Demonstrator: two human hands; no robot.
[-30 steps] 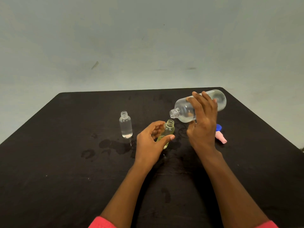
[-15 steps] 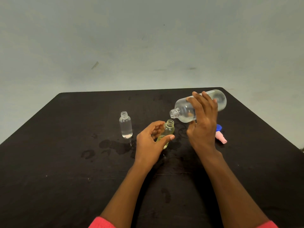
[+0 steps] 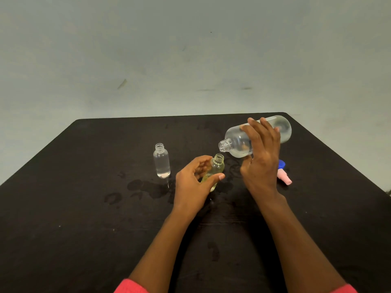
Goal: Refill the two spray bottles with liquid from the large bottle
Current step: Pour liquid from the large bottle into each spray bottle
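Observation:
My right hand [image 3: 261, 161] grips the large clear bottle [image 3: 237, 142], tipped almost level with its open neck pointing left and down, just above the mouth of a small yellowish spray bottle [image 3: 216, 167]. My left hand [image 3: 193, 182] holds that small bottle, thumb in front and fingers behind; it leans a little to the right and holds some liquid. A second small clear bottle [image 3: 161, 160] stands upright and uncapped to the left, nearly full, apart from both hands.
A black table [image 3: 84, 218] carries everything, with wet patches [image 3: 146, 188] in front of the clear small bottle. A blue and pink spray cap [image 3: 284, 176] lies to the right, partly behind my right hand. A pale wall rises behind the table's far edge.

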